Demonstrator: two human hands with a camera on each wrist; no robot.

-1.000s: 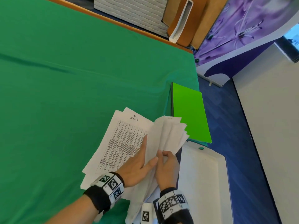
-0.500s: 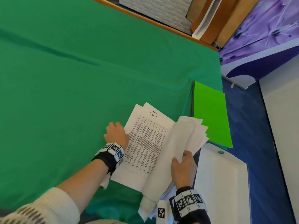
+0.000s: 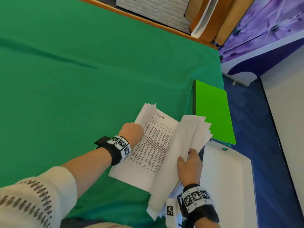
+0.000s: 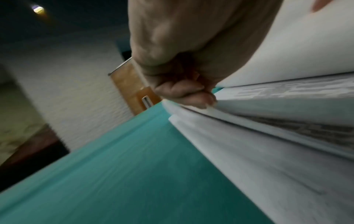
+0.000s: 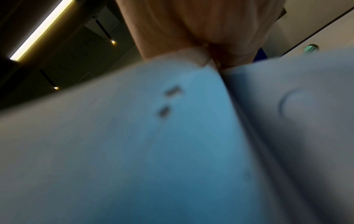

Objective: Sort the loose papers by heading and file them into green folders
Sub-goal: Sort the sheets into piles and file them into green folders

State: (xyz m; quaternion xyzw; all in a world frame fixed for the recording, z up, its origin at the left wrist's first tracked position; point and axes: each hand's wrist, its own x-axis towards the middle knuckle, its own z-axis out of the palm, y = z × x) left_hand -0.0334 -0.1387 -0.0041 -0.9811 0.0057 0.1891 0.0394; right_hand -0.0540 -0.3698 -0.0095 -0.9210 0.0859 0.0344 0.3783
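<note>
A printed sheet headed "IT LOGS" (image 3: 153, 145) lies on top of a stack of white papers on the green table cloth (image 3: 82, 71). My left hand (image 3: 132, 131) curls over the left edge of that stack, and its fingertips (image 4: 203, 101) pinch the top sheets' edge. Right of it, my right hand (image 3: 189, 163) grips a fanned bundle of white papers (image 3: 192, 135), lifted and folded back to the right. A bright green folder (image 3: 213, 112) lies shut at the table's right edge, just beyond the bundle.
A white tray-like board (image 3: 225, 178) sits past the table's right edge, under my right hand. Blue floor (image 3: 263, 153) lies beyond it. A wooden table edge (image 3: 148, 20) and leaning wooden boards (image 3: 213, 18) are at the back.
My left hand left the middle of the sheet, went to the stack's left edge and now pinches it. My right hand kept hold of the fanned bundle.
</note>
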